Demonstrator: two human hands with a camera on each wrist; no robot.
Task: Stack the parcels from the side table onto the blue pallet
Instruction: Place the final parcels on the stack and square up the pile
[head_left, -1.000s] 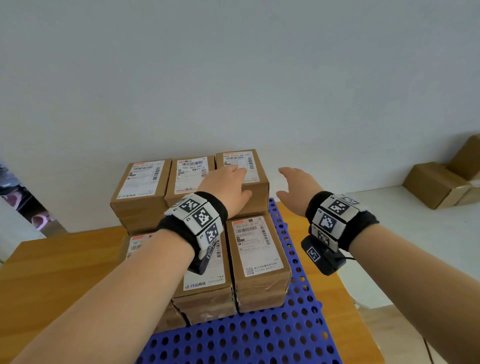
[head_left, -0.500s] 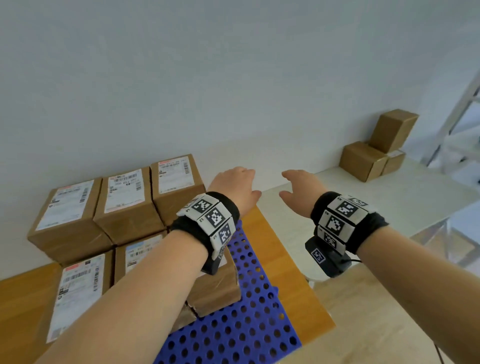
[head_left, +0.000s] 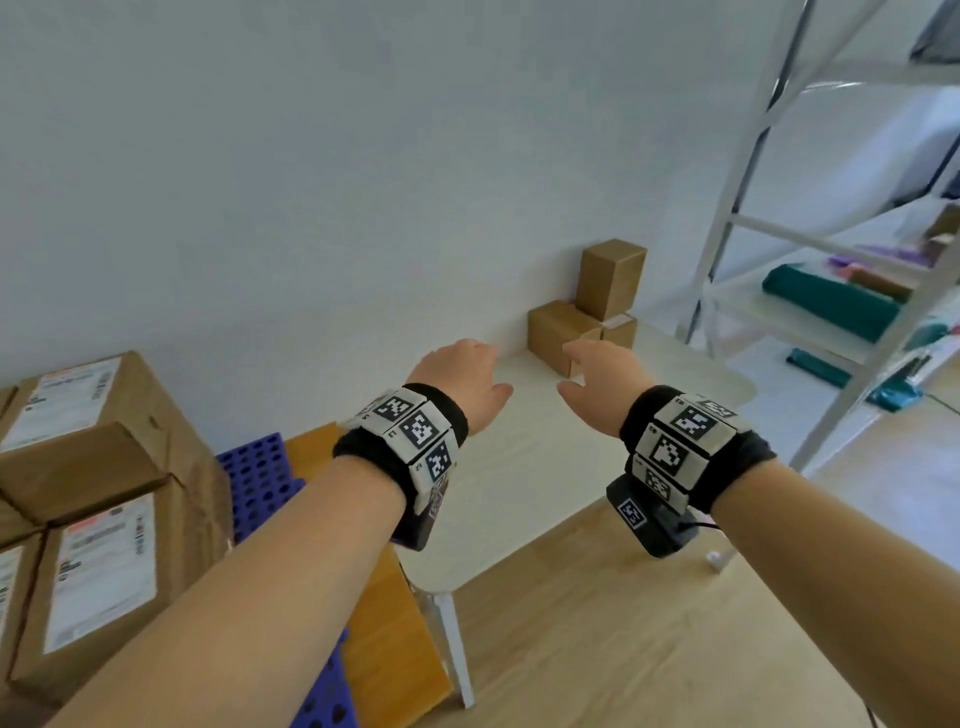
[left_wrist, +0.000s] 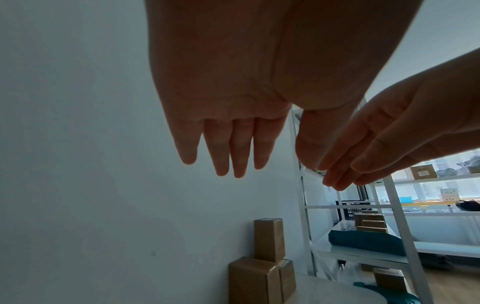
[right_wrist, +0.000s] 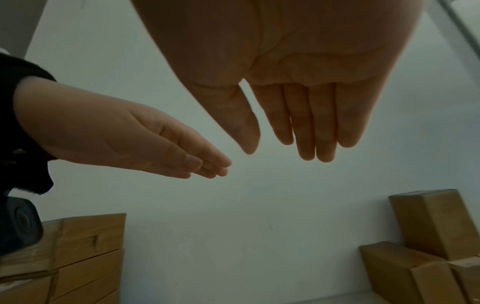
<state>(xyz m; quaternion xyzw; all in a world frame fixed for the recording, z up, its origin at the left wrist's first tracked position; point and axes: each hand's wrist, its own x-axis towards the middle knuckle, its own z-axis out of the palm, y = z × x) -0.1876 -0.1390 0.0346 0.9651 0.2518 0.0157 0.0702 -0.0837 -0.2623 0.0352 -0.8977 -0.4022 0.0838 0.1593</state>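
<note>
Labelled parcels (head_left: 88, 467) sit stacked on the blue pallet (head_left: 260, 478), left of the white side table (head_left: 519, 493). Above that table, the left hand (head_left: 460, 382) and right hand (head_left: 605, 387) hover with fingers (left_wrist: 221, 152) straight, holding nothing. Three plain parcels (head_left: 589, 312) wait at its far wall-side corner.

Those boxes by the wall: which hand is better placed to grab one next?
Probably the right hand: it hangs open nearest the boxes on the white table. The left hand, also open, is farther off.
</note>
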